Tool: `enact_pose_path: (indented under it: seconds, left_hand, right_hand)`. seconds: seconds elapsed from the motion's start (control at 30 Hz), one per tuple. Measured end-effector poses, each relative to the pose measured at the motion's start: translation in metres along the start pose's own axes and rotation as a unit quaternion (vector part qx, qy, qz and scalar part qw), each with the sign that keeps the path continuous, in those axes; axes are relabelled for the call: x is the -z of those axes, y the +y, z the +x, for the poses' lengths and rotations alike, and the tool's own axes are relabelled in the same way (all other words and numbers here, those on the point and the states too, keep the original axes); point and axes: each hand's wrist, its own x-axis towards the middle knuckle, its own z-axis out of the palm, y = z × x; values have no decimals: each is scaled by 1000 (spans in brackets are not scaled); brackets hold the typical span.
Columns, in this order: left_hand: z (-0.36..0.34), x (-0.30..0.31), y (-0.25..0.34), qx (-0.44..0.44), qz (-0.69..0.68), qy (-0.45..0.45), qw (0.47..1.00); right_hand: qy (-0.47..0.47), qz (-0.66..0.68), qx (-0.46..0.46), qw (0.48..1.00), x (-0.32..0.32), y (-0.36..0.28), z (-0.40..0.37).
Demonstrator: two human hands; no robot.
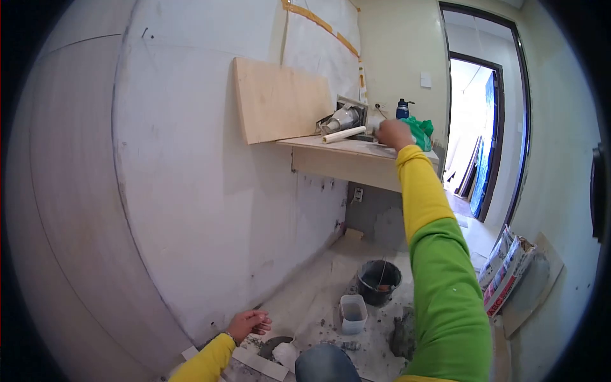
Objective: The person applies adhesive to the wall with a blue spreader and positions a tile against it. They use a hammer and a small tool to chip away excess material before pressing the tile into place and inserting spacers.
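Observation:
My right hand reaches out over a wooden shelf fixed to the wall. Its fingers are curled and mostly turned away from me, so whatever they grip is hidden. Just right of it lies a green plastic bag, with a dark blue bottle standing behind. To its left are a whitish tube and a power tool with a silver body. Low at the left, my left hand hangs near the wall, fingers loosely stretched, holding nothing visible.
A plywood board leans on the wall above the shelf. On the dusty floor stand a black bucket and a clear plastic tub. Printed bags lean at the right wall, near a doorway. My knee shows below.

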Motion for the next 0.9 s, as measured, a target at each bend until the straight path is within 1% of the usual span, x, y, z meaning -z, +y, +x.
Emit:
enact_pose_path:
  seconds: [0.03,0.07,0.13,0.17,0.2,0.23,0.27,0.3,0.37,0.4,0.43,0.5,0.57,0.6,0.67,0.7,0.73,0.77,0.8,0.83,0.9]
  left_hand:
    - [2,4,2,-9,0,1,1000]
    - [0,7,7,-10,-3,3,1000]
    - [-1,12,18,-53,30,30,998]
    - [0,17,25,-68,42,44,996]
    - [0,24,32,-88,36,61,994]
    - [-2,29,39,-104,30,79,991]
    - [-7,31,49,-125,25,99,987]
    - [-13,33,62,-143,19,121,982]
    - [-26,33,81,-169,7,165,972]
    - [-31,34,86,-184,26,172,967]
    - [-34,35,88,-196,47,178,963]
    - [-44,35,92,-195,75,149,967]
    - [-49,37,82,-138,107,130,976]
    - [-51,37,73,-121,102,146,977]
    - [-50,39,57,-148,140,130,970]
    - [-51,42,53,-136,136,140,971]
    - [-50,46,53,-86,181,151,968]
    - [-48,49,52,-35,225,157,961]
    - [-46,53,49,-24,220,160,962]
    - [-44,56,44,-23,268,155,951]
    - [-37,58,33,-24,348,138,927]
  right_hand:
    - [104,56,7,993,7,1,-5]
    - [207,111,16,972,21,-1,-9]
    - [316,241,59,916,48,-8,-17]
    - [298,313,84,898,62,-15,-27]
    - [292,315,90,899,75,-26,-44]
    - [223,392,116,885,84,-41,-66]
    - [147,466,138,861,85,-57,-90]
    - [109,474,161,859,81,-76,-116]
    - [17,500,208,841,46,-119,-167]
    - [-34,518,232,823,25,-141,-192]
    - [-78,519,235,818,7,-165,-220]
    - [-147,530,244,799,-24,-211,-269]
    - [-238,551,240,763,-59,-247,-307]
    - [-256,559,243,750,-74,-261,-323]
    - [-293,579,267,713,-99,-285,-347]
    - [-316,582,253,705,-108,-294,-358]
    - [-325,585,255,698,-118,-300,-364]
    - [-303,610,251,688,-126,-306,-371]
    - [-283,634,244,678,-133,-309,-378]
    - [-295,634,241,673,-137,-311,-382]
    - [-371,636,221,640,-147,-311,-385]
